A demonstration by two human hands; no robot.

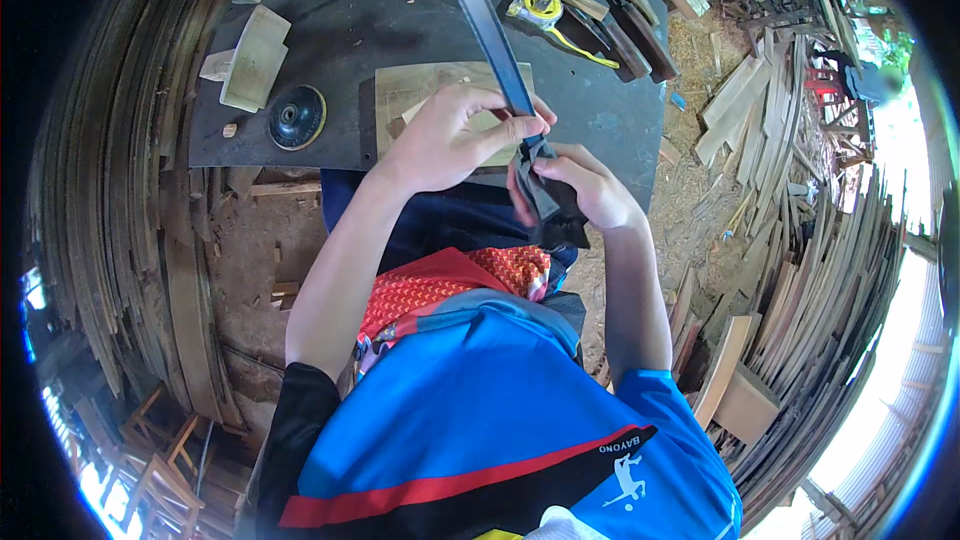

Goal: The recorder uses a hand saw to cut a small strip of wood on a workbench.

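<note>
A long, flat metal blade slants from the far edge of the view down to my hands, above the front of the dark workbench. My left hand is closed on the blade near its lower end, thumb and fingers pinching it. Around that end sits a crumpled black wrapping, which looks like cloth or thin rubber. My right hand grips this wrapping, thumb on top; some of its fingers are hidden behind it. Under the hands, a pale wooden board lies at the bench's near edge.
On the bench are a yellow tape measure, a round black disc, wood blocks and several long dark tools. Stacked planks stand at left; more timber lies at right.
</note>
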